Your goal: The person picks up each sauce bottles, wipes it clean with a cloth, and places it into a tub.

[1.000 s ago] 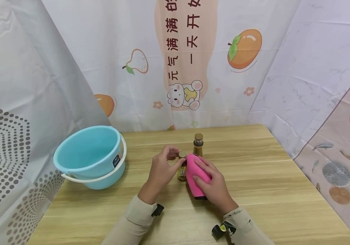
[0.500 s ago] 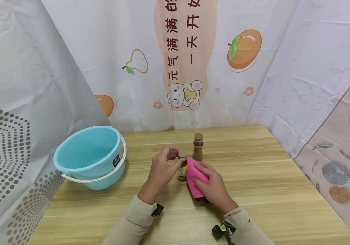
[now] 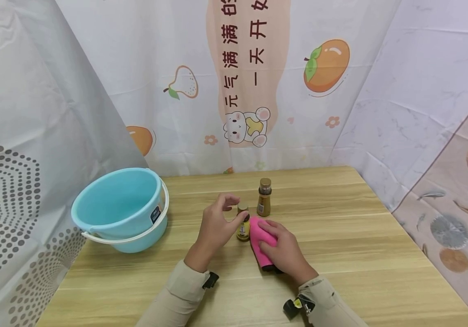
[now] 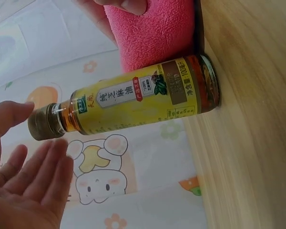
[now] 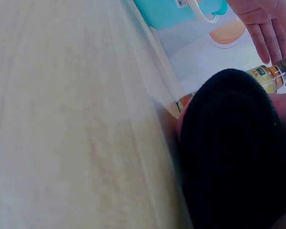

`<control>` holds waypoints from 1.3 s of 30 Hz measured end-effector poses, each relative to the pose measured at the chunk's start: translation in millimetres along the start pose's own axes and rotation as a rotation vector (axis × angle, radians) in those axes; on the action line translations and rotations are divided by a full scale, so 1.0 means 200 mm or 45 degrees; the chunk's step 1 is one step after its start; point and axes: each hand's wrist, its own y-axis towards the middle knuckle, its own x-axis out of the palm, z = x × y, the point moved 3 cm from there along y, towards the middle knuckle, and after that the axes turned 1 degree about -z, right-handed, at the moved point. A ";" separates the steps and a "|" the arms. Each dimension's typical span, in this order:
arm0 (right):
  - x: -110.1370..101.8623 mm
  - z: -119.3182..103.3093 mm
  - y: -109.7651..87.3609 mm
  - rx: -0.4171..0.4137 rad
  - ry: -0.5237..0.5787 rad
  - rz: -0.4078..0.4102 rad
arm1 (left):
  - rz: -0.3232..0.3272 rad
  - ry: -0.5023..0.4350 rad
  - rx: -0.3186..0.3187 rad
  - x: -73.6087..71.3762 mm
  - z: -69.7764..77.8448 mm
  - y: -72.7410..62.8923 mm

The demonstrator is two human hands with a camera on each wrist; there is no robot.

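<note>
A small sesame oil bottle [image 4: 138,98] with a yellow label and brown cap stands upright on the table. My left hand [image 3: 216,222] is at its top: the thumb touches the cap, while the other fingers stay fairly straight beside it. My right hand [image 3: 285,249] grips a pink terry-cloth pad [image 3: 260,247], resting against the bottle's right side. The pad's black underside [image 5: 233,152] faces the right wrist camera and hides much of the bottle there. Behind both hands stands another small bottle [image 3: 264,200], brown with a gold cap.
A light-blue bucket [image 3: 117,231] with a white handle stands at the table's left side. Printed curtains [image 3: 185,131] hang along the table's back edge and at both sides. The wooden table [image 3: 365,254] extends to the right of my hands.
My right hand has slid the pink pad down along the sesame oil bottle, towards me, uncovering the brown bottle behind. My left hand has barely moved.
</note>
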 end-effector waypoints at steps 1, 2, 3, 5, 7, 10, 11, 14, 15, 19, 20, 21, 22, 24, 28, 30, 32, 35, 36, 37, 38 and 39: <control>0.00 0.00 0.00 0.000 -0.001 -0.001 | 0.013 0.015 0.007 0.00 0.00 0.00; 0.00 0.00 0.00 -0.001 -0.003 -0.002 | 0.025 0.031 0.016 0.00 0.00 0.00; 0.00 0.00 0.00 -0.003 -0.002 -0.001 | 0.034 0.043 0.020 0.00 0.00 0.00; 0.00 0.00 0.00 -0.011 0.000 0.001 | 0.044 0.062 0.026 0.00 0.00 0.00; 0.00 0.00 0.00 -0.018 0.004 0.004 | 0.044 0.070 0.023 0.00 0.00 0.00; 0.00 0.00 0.00 -0.028 0.013 0.008 | 0.043 0.079 0.013 0.00 -0.01 0.00; 0.00 0.00 0.00 -0.033 0.015 0.009 | 0.044 0.081 0.009 0.00 -0.01 0.00; 0.00 -0.01 0.00 -0.048 0.022 0.017 | 0.047 0.078 0.005 0.00 -0.01 0.00; -0.01 -0.01 -0.01 -0.055 0.028 0.022 | 0.047 0.077 0.002 0.00 -0.01 0.00; -0.01 -0.02 -0.01 -0.094 0.067 0.052 | 0.035 0.060 -0.003 0.00 -0.01 0.00; -0.02 -0.03 -0.01 -0.108 0.081 0.061 | 0.030 0.056 -0.005 0.00 -0.01 0.00; -0.02 -0.03 -0.01 -0.123 0.096 0.068 | 0.025 0.052 -0.006 0.00 -0.01 0.00; -0.02 -0.04 -0.01 -0.139 0.110 0.075 | 0.020 0.046 -0.006 0.00 -0.01 0.00; -0.02 -0.04 -0.01 -0.172 0.144 0.087 | 0.010 0.031 -0.005 0.00 -0.01 0.00; -0.03 -0.05 -0.01 -0.234 0.206 0.113 | 0.000 -0.002 0.008 0.00 -0.01 0.00; -0.03 -0.05 -0.02 -0.262 0.238 0.125 | -0.004 -0.014 0.017 -0.01 0.00 0.00; -0.04 -0.06 -0.02 -0.293 0.268 0.138 | -0.007 -0.024 0.019 -0.01 0.00 0.00; -0.04 -0.06 -0.02 -0.324 0.285 0.157 | -0.026 -0.036 0.011 0.00 0.00 0.00; -0.04 -0.06 -0.02 -0.329 0.285 0.159 | -0.034 -0.039 0.005 0.00 0.00 0.00; -0.04 -0.06 -0.02 -0.329 0.281 0.160 | -0.042 -0.040 0.000 0.00 0.00 0.00; -0.04 -0.05 -0.02 -0.323 0.278 0.156 | -0.049 -0.038 -0.005 0.00 0.00 0.00; -0.04 -0.05 -0.02 -0.318 0.275 0.154 | -0.054 -0.039 -0.010 0.00 0.00 0.00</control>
